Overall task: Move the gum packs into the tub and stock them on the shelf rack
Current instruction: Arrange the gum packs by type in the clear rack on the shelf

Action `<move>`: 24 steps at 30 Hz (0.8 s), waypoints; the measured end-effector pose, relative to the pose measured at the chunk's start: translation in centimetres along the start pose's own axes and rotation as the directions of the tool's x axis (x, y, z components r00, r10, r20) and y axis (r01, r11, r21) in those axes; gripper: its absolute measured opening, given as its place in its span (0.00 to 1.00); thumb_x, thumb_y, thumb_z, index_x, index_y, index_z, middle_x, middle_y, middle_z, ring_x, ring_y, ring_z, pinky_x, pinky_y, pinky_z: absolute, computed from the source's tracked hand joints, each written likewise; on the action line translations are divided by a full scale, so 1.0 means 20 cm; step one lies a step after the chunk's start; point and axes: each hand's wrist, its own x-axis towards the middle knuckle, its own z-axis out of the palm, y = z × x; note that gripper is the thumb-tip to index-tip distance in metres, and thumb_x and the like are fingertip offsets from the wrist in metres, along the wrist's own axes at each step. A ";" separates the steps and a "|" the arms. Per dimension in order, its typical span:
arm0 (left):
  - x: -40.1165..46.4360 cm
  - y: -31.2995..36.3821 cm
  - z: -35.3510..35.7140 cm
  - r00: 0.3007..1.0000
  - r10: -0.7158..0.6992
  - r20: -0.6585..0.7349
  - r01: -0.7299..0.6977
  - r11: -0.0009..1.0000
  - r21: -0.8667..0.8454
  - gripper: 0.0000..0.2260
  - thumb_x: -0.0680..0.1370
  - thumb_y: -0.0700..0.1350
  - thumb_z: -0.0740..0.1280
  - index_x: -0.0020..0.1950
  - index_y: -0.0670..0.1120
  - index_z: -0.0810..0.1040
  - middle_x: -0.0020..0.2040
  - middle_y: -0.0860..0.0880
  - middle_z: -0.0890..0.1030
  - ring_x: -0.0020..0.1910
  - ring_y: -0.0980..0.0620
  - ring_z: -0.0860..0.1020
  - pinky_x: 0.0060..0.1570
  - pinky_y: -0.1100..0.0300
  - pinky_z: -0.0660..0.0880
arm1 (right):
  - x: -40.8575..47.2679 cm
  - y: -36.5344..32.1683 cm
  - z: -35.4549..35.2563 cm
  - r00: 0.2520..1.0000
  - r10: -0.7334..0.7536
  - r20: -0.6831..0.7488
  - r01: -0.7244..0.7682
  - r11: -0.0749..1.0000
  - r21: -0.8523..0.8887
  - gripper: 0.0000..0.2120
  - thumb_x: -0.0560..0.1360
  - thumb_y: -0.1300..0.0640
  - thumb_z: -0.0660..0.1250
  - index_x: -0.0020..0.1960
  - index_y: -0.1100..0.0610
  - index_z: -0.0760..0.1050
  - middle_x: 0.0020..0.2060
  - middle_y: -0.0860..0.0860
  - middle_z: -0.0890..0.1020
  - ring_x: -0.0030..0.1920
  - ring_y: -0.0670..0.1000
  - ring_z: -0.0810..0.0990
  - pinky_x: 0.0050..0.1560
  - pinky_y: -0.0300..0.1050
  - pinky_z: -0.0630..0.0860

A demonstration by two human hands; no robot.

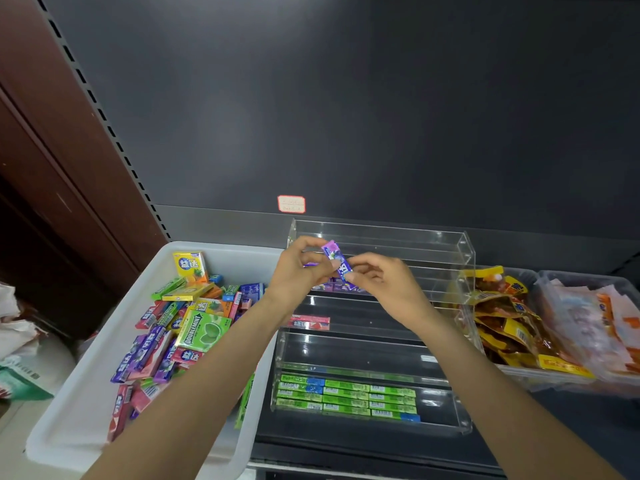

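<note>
Two hands meet above the clear shelf rack (377, 327), sharing one purple gum pack (336, 259). The left hand (300, 268) pinches its far end, the right hand (382, 284) its near end, so each grip is clamped on the pack, which tilts in the air over the rack's far tiers. Green gum packs (346, 396) fill the nearest tier, a pink pack (310, 322) lies on a middle one, and purple packs (337, 286) sit below the hands. Left of the rack, the white tub (86, 393) holds mixed packs; right, a bin of snack bags (512, 327).
</note>
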 end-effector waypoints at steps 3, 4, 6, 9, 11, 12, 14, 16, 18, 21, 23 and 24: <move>0.02 -0.01 0.03 0.998 0.070 -0.004 -0.069 0.990 0.126 0.09 0.75 0.39 0.69 0.52 0.47 0.75 0.41 0.51 0.82 0.39 0.59 0.81 0.45 0.66 0.77 | 0.00 0.01 -0.04 0.997 0.029 -0.072 -0.028 0.999 0.018 0.07 0.73 0.61 0.69 0.48 0.51 0.78 0.42 0.46 0.82 0.44 0.46 0.80 0.47 0.39 0.77; 0.02 -0.02 0.02 0.996 0.092 -0.011 -0.087 0.972 0.217 0.07 0.76 0.39 0.68 0.53 0.47 0.75 0.44 0.50 0.82 0.42 0.59 0.80 0.47 0.67 0.75 | 0.01 0.02 -0.05 0.995 0.043 -0.092 -0.043 0.999 0.011 0.07 0.73 0.61 0.69 0.48 0.51 0.78 0.42 0.45 0.81 0.45 0.46 0.80 0.47 0.39 0.77; 0.03 -0.04 0.00 0.989 0.146 0.011 -0.134 0.869 0.476 0.09 0.78 0.39 0.65 0.57 0.45 0.76 0.52 0.48 0.81 0.50 0.56 0.77 0.52 0.67 0.72 | 0.01 0.04 -0.08 0.989 0.082 -0.121 -0.082 0.997 0.009 0.06 0.73 0.61 0.69 0.47 0.53 0.75 0.42 0.45 0.80 0.45 0.46 0.79 0.45 0.36 0.76; 0.03 -0.09 -0.04 0.966 0.178 0.186 -0.256 0.600 0.758 0.15 0.79 0.40 0.62 0.66 0.47 0.73 0.65 0.48 0.74 0.63 0.51 0.72 0.63 0.60 0.67 | 0.02 0.06 -0.11 0.976 0.148 -0.158 -0.151 0.988 -0.006 0.11 0.73 0.62 0.70 0.51 0.54 0.70 0.45 0.49 0.80 0.44 0.47 0.80 0.44 0.38 0.77; 0.03 -0.12 -0.04 0.942 0.145 0.303 -0.335 0.423 0.842 0.18 0.80 0.42 0.61 0.70 0.50 0.69 0.70 0.50 0.69 0.68 0.50 0.66 0.67 0.57 0.62 | 0.02 0.07 -0.10 0.974 0.159 -0.162 -0.167 0.985 -0.035 0.20 0.73 0.63 0.70 0.60 0.51 0.66 0.45 0.50 0.80 0.45 0.48 0.81 0.46 0.41 0.78; 0.03 -0.12 -0.04 0.933 0.124 0.338 -0.360 0.344 0.867 0.19 0.80 0.42 0.60 0.72 0.51 0.67 0.71 0.51 0.67 0.70 0.50 0.63 0.69 0.56 0.60 | 0.02 0.07 -0.10 0.976 0.146 -0.164 -0.157 0.986 -0.057 0.26 0.73 0.63 0.69 0.66 0.49 0.64 0.45 0.49 0.80 0.46 0.48 0.81 0.47 0.41 0.78; 0.04 -0.13 -0.04 0.924 0.094 0.370 -0.382 0.227 0.896 0.21 0.80 0.43 0.59 0.73 0.53 0.63 0.74 0.52 0.63 0.72 0.50 0.59 0.71 0.55 0.57 | 0.02 0.07 -0.09 0.980 0.104 -0.169 -0.124 0.986 -0.115 0.32 0.74 0.63 0.68 0.71 0.47 0.59 0.47 0.50 0.80 0.47 0.48 0.81 0.47 0.41 0.78; 0.04 -0.13 -0.03 0.923 0.062 0.381 -0.386 0.153 0.910 0.22 0.80 0.44 0.59 0.74 0.54 0.62 0.75 0.52 0.60 0.73 0.49 0.57 0.72 0.54 0.55 | 0.02 0.07 -0.08 0.979 0.073 -0.192 -0.105 0.981 -0.162 0.29 0.75 0.64 0.67 0.71 0.49 0.61 0.50 0.51 0.80 0.49 0.49 0.81 0.46 0.40 0.78; 0.03 -0.13 -0.03 0.921 0.048 0.387 -0.390 0.118 0.913 0.22 0.80 0.44 0.59 0.73 0.55 0.63 0.75 0.52 0.60 0.73 0.49 0.56 0.72 0.54 0.54 | 0.02 0.08 -0.08 0.970 0.047 -0.240 -0.091 0.980 -0.177 0.23 0.75 0.64 0.66 0.67 0.52 0.65 0.51 0.53 0.81 0.49 0.50 0.81 0.44 0.36 0.76; 0.03 -0.13 -0.04 0.920 0.040 0.389 -0.391 0.120 0.913 0.22 0.80 0.43 0.59 0.73 0.55 0.62 0.74 0.51 0.61 0.73 0.50 0.57 0.72 0.54 0.54 | 0.02 0.09 -0.08 0.951 0.026 -0.308 -0.092 0.975 -0.202 0.15 0.75 0.63 0.66 0.59 0.54 0.68 0.50 0.53 0.81 0.50 0.50 0.81 0.42 0.31 0.74; 0.03 -0.13 -0.04 0.920 0.031 0.390 -0.390 0.141 0.910 0.22 0.80 0.43 0.59 0.74 0.55 0.62 0.74 0.51 0.62 0.73 0.50 0.58 0.72 0.55 0.54 | 0.03 0.09 -0.07 0.941 0.028 -0.338 -0.094 0.979 -0.179 0.13 0.75 0.62 0.67 0.56 0.54 0.67 0.50 0.53 0.80 0.49 0.50 0.81 0.40 0.30 0.74; 0.03 -0.13 -0.05 0.920 0.027 0.392 -0.391 0.149 0.908 0.22 0.80 0.42 0.59 0.74 0.55 0.62 0.73 0.51 0.62 0.73 0.50 0.58 0.72 0.55 0.54 | 0.03 0.09 -0.07 0.934 0.023 -0.356 -0.087 0.982 -0.166 0.13 0.75 0.63 0.67 0.54 0.53 0.66 0.50 0.53 0.80 0.49 0.50 0.81 0.40 0.31 0.74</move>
